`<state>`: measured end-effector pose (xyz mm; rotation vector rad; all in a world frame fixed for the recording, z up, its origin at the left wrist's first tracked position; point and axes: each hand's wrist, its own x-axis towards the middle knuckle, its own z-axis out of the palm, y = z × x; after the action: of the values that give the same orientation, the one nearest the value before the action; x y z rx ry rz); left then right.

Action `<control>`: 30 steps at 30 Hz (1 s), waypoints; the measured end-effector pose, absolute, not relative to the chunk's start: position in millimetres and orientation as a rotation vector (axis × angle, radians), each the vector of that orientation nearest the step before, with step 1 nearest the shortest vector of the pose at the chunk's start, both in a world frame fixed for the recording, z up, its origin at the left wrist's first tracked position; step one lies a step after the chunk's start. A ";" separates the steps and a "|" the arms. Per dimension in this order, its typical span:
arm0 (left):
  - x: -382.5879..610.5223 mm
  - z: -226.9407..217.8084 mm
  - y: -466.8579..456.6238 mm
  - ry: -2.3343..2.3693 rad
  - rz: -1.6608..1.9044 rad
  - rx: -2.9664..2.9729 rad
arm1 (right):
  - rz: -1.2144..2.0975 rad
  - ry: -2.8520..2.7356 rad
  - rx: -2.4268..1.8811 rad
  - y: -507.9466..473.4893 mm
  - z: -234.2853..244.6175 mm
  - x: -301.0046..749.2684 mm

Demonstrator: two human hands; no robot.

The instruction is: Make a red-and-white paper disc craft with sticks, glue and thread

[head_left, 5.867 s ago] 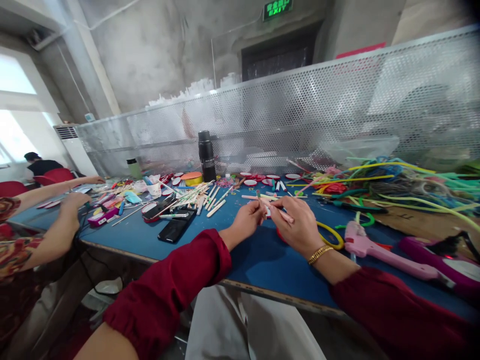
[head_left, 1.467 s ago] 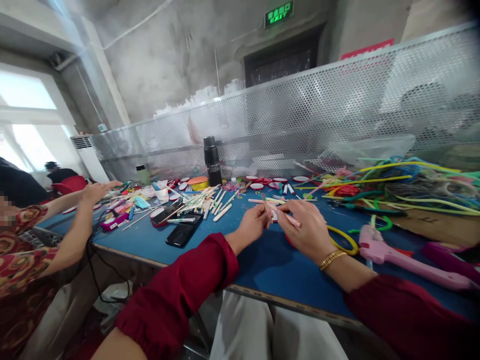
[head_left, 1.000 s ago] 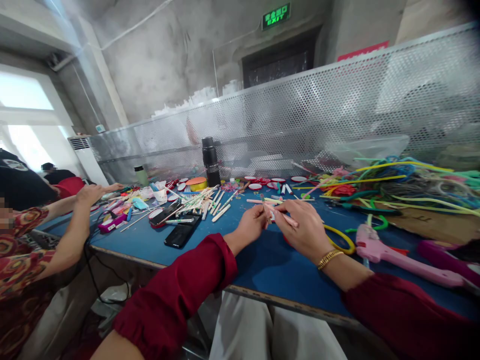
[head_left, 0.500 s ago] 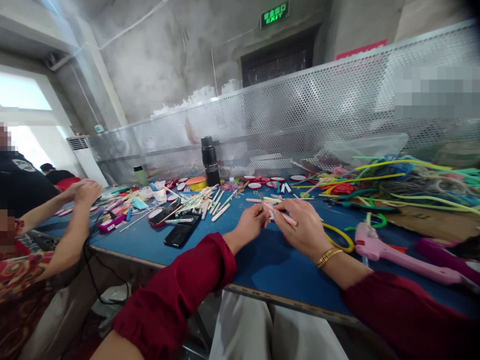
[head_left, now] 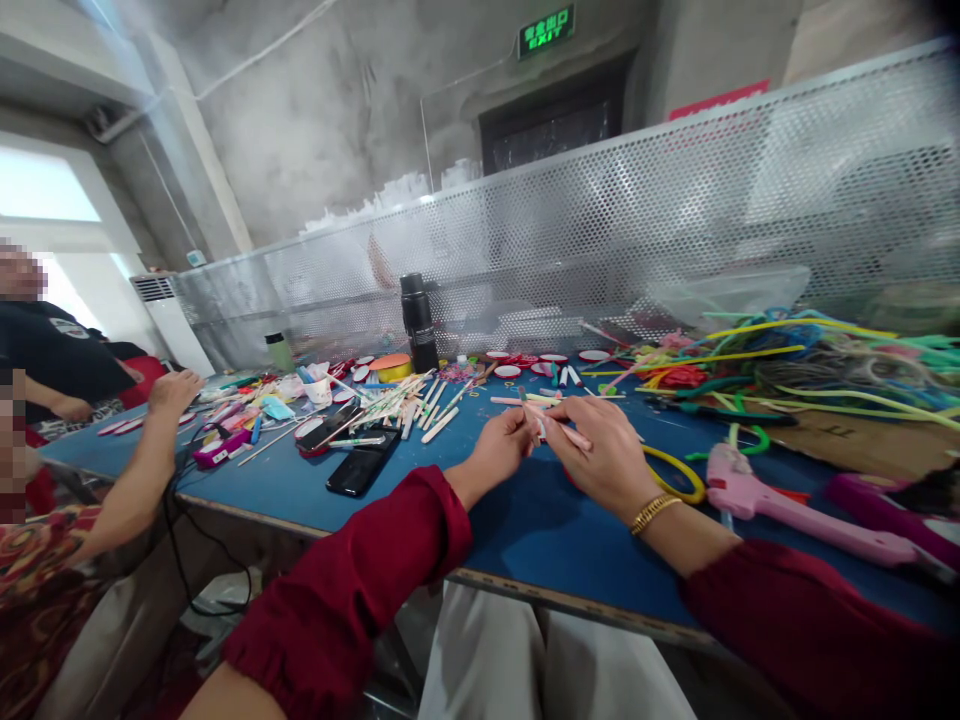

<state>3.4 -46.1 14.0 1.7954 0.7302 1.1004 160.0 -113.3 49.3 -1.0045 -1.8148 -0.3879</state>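
My left hand (head_left: 496,446) pinches a small piece between thumb and fingertips; too little of it shows to name. Close against it, my right hand (head_left: 606,448) has its fingers closed round a pale pink stick (head_left: 576,437), whose end sticks out under the palm. The fingertips of both hands meet over the blue table (head_left: 510,530), and a small whitish bit shows between them. Just beyond the hands lie more pale pink sticks (head_left: 506,401). A yellow tube loop (head_left: 694,488) is on the table by my right wrist.
A pink glue gun (head_left: 814,515) lies at right, below tangled coloured tubes (head_left: 847,365). A black phone (head_left: 358,468) and a heap of pale sticks (head_left: 405,405) are at left. Behind stands a black bottle (head_left: 418,322). A co-worker's hand (head_left: 176,390) rests farther left.
My hands keep almost the same grip and place. At the left, one co-worker's forearm has left the table, and a person in black behind shows more fully.
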 end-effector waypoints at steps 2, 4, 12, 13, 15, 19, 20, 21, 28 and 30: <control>3.5 15.2 -47.4 0.737 1.093 1.793 | -0.387 -1.813 -1.001 -113.2 49.2 159.9; 3.5 15.7 -48.0 0.740 1.085 1.790 | -0.391 -1.814 -0.999 -113.0 49.0 159.8; 3.1 14.8 -47.1 0.738 1.100 1.787 | -0.408 -1.826 -0.984 -112.9 49.4 159.7; 3.0 15.0 -47.2 0.746 1.101 1.787 | -0.408 -1.830 -0.985 -113.0 49.6 159.5; 2.9 15.6 -47.6 0.760 1.102 1.785 | -0.406 -1.835 -0.985 -113.3 49.8 159.2; 2.4 16.4 -48.5 0.763 1.107 1.796 | -0.415 -1.828 -0.987 -113.3 50.0 158.9; 2.4 16.7 -48.7 0.766 1.111 1.801 | -0.419 -1.827 -0.990 -113.2 50.0 159.0; 2.3 17.0 -48.9 0.767 1.114 1.804 | -0.422 -1.825 -0.996 -113.1 50.0 159.2; 3.2 18.0 -49.4 0.730 1.109 1.778 | -0.405 -1.816 -1.017 -113.0 49.2 160.1; 3.2 18.3 -50.1 0.730 1.106 1.775 | -0.397 -1.825 -1.001 -113.0 48.8 160.1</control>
<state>3.2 -50.1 18.3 1.7749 0.7297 1.1064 160.1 -113.0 48.8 -1.0008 -1.8247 -0.3975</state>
